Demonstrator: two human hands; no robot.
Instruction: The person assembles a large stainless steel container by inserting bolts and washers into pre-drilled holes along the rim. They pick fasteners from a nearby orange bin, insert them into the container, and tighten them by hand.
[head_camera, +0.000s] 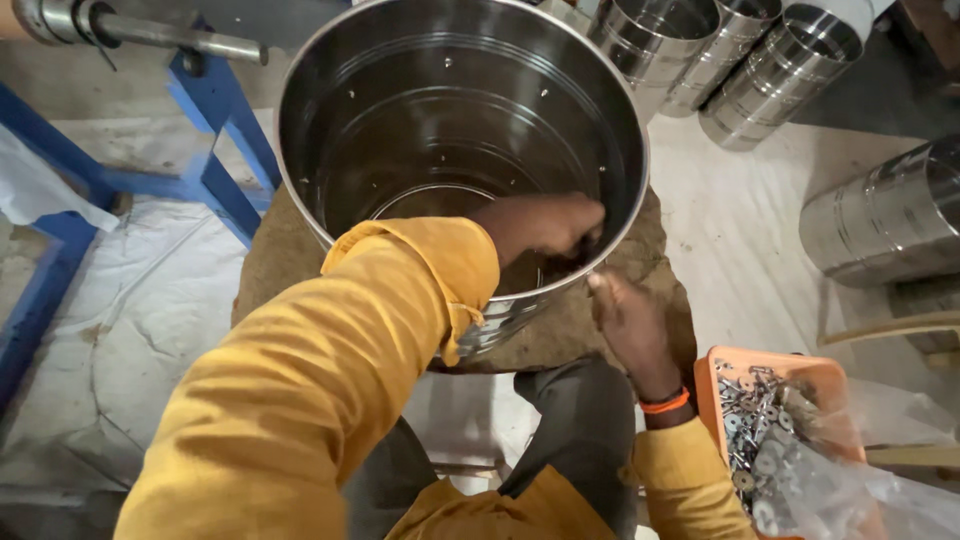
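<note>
Head view, nearest: orange tray of washers beside right knee.
Right hand: outside steel drum, fingertips touching its wall; grip unclear.
Left hand: curled inside the rim.
Drum: on brown mat.
Beyond: more steel cylinders.

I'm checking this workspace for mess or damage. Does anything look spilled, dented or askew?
Nothing stands out. The steel drum looks undented, the washers stay inside the orange tray, and both the left hand and right hand work at its rim.
</note>
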